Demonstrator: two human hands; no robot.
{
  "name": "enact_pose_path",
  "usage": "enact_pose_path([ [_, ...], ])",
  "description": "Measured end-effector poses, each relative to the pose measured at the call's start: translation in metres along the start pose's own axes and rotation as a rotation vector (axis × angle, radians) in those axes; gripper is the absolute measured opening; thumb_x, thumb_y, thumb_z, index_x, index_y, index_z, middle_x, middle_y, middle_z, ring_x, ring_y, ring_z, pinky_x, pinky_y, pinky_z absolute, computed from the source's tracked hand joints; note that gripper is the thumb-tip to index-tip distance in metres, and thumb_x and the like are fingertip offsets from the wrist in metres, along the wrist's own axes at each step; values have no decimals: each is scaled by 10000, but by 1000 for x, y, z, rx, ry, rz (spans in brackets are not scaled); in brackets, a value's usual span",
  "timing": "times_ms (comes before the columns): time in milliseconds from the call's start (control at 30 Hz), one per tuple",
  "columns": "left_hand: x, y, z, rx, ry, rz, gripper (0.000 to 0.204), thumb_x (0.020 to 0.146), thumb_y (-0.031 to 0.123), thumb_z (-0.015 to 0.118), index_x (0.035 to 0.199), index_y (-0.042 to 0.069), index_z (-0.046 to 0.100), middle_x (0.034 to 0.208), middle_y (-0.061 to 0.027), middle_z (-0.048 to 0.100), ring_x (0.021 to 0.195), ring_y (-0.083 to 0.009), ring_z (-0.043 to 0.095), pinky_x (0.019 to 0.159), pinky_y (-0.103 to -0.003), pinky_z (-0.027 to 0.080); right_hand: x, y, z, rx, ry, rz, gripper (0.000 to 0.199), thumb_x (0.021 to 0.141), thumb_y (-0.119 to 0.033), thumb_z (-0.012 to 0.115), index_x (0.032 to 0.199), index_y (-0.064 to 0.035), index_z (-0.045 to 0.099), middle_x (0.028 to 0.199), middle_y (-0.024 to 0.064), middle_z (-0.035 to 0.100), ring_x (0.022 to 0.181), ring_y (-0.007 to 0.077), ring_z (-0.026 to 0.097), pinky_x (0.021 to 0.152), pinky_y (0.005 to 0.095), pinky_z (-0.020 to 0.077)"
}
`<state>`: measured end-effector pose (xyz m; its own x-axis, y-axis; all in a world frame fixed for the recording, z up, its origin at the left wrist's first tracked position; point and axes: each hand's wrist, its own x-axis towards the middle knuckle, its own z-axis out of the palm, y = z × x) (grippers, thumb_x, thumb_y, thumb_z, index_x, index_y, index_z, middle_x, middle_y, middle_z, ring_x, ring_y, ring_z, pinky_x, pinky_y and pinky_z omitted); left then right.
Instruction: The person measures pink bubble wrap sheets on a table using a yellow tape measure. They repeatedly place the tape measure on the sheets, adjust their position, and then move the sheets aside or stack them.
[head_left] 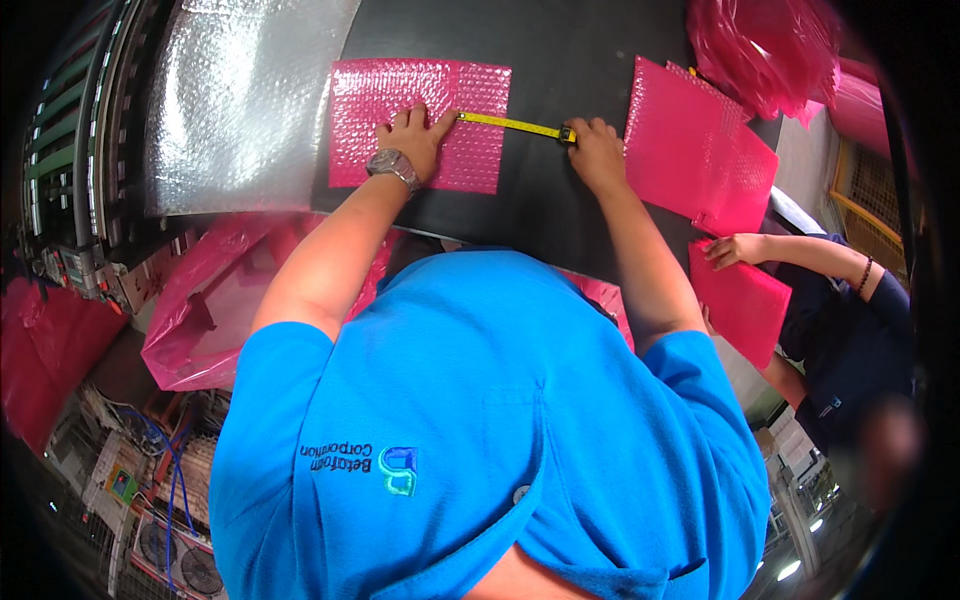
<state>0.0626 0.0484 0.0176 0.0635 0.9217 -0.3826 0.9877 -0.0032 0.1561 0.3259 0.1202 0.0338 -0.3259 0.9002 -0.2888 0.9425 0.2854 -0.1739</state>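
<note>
A pink bubble-wrap sheet (468, 168) lies flat on the dark table. My left hand (414, 138) rests on it, fingers spread, a watch on the wrist. The thumb tip is at the end of a yellow tape measure (512, 124), whose blade runs rightward past the sheet's right edge. At the other end, my right hand (598, 156) is closed round the small dark tape case, partly hidden by the fingers. Right of that hand lies a stack of pink bubble-wrap pieces (690, 140).
Silvery clear bubble wrap (240, 110) covers the table's left part, beside a roller machine (65, 150). Bunched pink film (765, 50) sits at the far right. A co-worker's hand (735, 250) holds a pink piece (742, 300). A pink bag (215, 300) hangs at the near left.
</note>
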Motion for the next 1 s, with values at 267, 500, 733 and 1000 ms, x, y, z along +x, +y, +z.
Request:
enact_pose_path([
  [267, 2, -2, 5, 26, 23, 15, 556, 793, 185, 487, 1305, 341, 336, 1267, -139, 360, 1137, -318, 410, 890, -550, 342, 1, 0, 2, -1, 10, 0, 286, 758, -102, 528, 1030, -172, 581, 964, 80, 532, 946, 265, 498, 793, 400, 396],
  [500, 2, -4, 11, 50, 54, 23, 597, 764, 176, 529, 1305, 345, 340, 1251, -126, 363, 1115, -314, 425, 871, -539, 370, 1, -1, 1, -2, 10, 0, 295, 757, -102, 536, 1040, -173, 578, 968, 78, 531, 950, 264, 497, 796, 395, 394],
  [733, 3, -4, 11, 54, 48, 25, 567, 782, 177, 508, 1301, 343, 351, 1258, -127, 359, 1120, -313, 421, 882, -538, 364, 2, -3, 0, -4, -18, 17, 300, 757, -98, 536, 1044, -174, 577, 979, 78, 524, 961, 262, 492, 808, 391, 390],
  [1000, 3, -4, 9, 48, -5, 20, 589, 783, 172, 510, 1315, 348, 328, 1321, -144, 310, 1176, -327, 379, 908, -546, 341, 1, 1, 6, -17, -1, 3, 310, 758, -95, 530, 1053, -180, 570, 966, 78, 528, 950, 266, 500, 800, 391, 395],
])
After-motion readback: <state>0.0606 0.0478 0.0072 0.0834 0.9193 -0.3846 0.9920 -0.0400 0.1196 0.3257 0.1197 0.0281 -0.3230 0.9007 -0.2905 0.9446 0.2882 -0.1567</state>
